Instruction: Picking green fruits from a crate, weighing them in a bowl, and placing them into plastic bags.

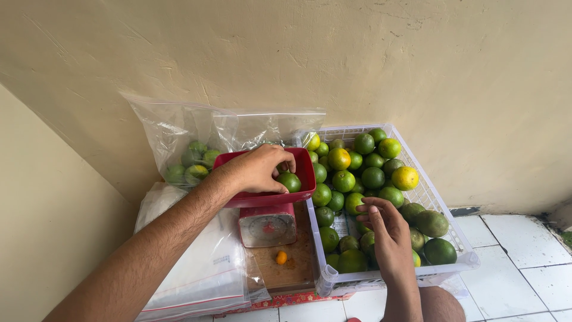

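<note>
Red plastic catches the eye first — a shallow red tray sitting on top of a small kitchen scale with a round dial, just left of the frame's centre. The left hand reaches in from the lower left and hangs over that tray, fingers curled down around a green lime lying inside it; the fingertips touch the fruit's top and near side, but whether they truly grip it or only rest on it I cannot tell.

To the right of the scale stands a white plastic crate with slatted walls, heaped with limes — mostly green, a few yellow ones near the top and right. The right hand comes up from the bottom edge and sits over the fruit in the crate's lower middle, fingers loosely bent and slightly spread, thumb tucked toward them, holding nothing that I can make out.

Behind the scale, in the upper left, a clear plastic bag leans against the beige wall with several green limes inside. Under the scale is a wooden board with one tiny orange fruit on it. At the lower left lies a flat stack of clear bags, and white floor tiles show at the lower right.
</note>
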